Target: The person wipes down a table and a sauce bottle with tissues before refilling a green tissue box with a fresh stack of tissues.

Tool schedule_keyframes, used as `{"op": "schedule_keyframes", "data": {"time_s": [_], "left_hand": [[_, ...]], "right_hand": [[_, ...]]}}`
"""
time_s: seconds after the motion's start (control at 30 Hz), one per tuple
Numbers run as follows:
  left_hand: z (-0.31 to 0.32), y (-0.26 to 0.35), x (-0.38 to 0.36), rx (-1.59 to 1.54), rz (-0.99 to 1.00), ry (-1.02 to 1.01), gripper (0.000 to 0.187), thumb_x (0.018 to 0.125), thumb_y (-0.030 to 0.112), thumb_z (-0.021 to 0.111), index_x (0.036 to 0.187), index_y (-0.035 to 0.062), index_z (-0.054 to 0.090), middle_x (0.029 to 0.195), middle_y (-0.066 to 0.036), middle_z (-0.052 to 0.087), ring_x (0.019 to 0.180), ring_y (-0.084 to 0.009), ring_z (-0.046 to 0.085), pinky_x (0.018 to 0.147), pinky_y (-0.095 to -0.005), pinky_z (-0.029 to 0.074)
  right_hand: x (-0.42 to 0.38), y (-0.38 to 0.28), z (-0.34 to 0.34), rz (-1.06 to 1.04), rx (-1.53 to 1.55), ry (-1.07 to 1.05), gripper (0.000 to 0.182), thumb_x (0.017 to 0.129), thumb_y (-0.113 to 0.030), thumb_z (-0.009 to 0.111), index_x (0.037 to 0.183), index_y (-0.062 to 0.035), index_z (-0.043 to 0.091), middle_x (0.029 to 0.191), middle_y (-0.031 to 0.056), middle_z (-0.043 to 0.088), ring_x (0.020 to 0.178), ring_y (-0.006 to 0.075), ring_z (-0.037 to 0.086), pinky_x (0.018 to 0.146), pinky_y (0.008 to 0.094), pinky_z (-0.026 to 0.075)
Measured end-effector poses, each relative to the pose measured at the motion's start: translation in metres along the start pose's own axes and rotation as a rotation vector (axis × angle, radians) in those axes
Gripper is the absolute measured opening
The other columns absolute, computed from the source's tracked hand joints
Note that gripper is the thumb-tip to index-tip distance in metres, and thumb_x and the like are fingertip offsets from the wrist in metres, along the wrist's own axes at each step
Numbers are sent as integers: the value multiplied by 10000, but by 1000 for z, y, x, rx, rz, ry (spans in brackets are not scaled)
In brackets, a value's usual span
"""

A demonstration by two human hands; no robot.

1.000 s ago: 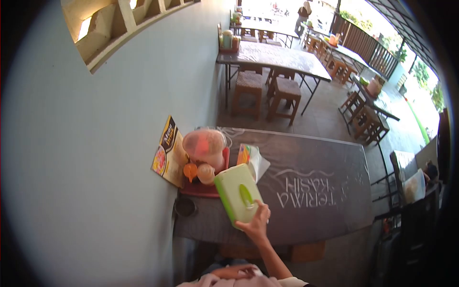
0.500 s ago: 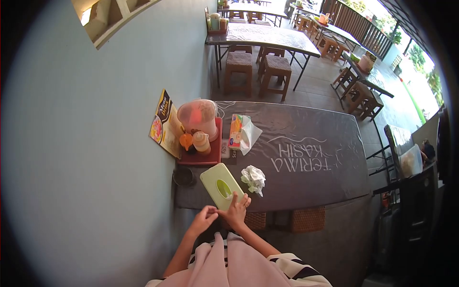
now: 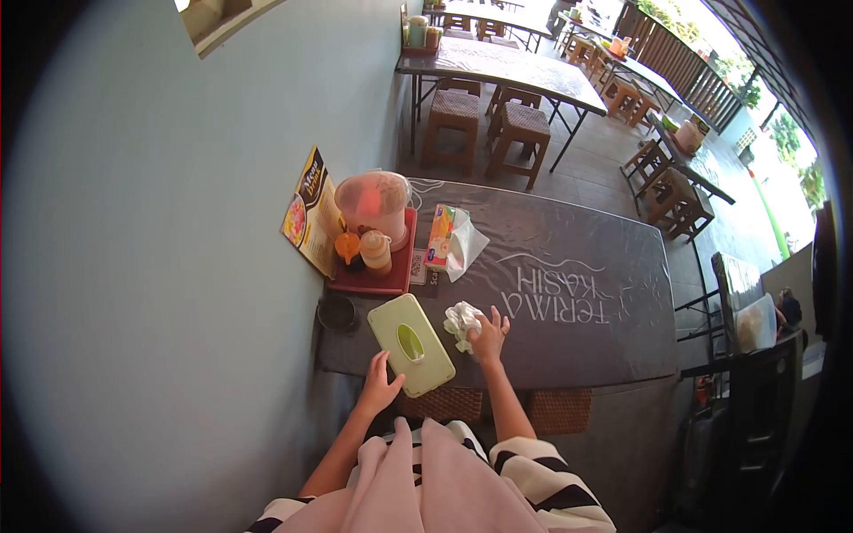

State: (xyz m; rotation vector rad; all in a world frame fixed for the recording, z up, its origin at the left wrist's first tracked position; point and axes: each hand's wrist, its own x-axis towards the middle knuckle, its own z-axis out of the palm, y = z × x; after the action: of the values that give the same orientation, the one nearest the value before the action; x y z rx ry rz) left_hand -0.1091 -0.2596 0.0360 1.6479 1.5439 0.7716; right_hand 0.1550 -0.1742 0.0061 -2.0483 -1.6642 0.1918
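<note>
A single view looks from the person's head, forward and steeply down onto the near surface, with the left hand and right hand low in the middle. Its wide, dark-edged frame also takes in the wall at left and the distant fence, upper right.

Tray: red, holds two bottles and a tub
Menu: stands beside the tray, by the wall
Stools: brown, at the next table
</note>
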Motion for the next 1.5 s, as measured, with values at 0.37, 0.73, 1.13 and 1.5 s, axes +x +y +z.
{"op": "schedule_keyframes", "data": {"time_s": [0.37,0.73,1.13,1.5], "left_hand": [[16,-7,14,204,16,140,821,766,231,670,1389,-44,212,1443,-234,224,1295,-393,310,1056,-412,310],[12,4,11,345,-79,-15,955,724,260,737,1421,-33,152,1501,-178,143,1326,-318,307,1046,-364,352],[15,-4,8,281,-160,-49,939,702,252,758,1422,24,199,1479,-158,216,1254,-303,402,976,-362,422],[9,16,6,396,-321,-74,947,739,409,702,1467,188,140,1534,20,117,1329,-259,319,949,-661,321]], "right_hand": [[31,40,-5,444,759,-19,161,866,-140,556,951,-6,578,745,131,640,665,288,638,590,327,462],[8,-95,29,-573,398,-394,456,821,49,392,1267,-4,472,1330,218,457,1277,335,403,1057,429,312],[-15,-146,69,-865,157,-374,468,902,-221,479,1306,13,447,1374,184,429,1334,303,331,1103,416,239],[33,-121,82,-861,66,-271,440,886,-155,451,1290,17,464,1357,178,452,1299,292,386,1079,374,294]]}}
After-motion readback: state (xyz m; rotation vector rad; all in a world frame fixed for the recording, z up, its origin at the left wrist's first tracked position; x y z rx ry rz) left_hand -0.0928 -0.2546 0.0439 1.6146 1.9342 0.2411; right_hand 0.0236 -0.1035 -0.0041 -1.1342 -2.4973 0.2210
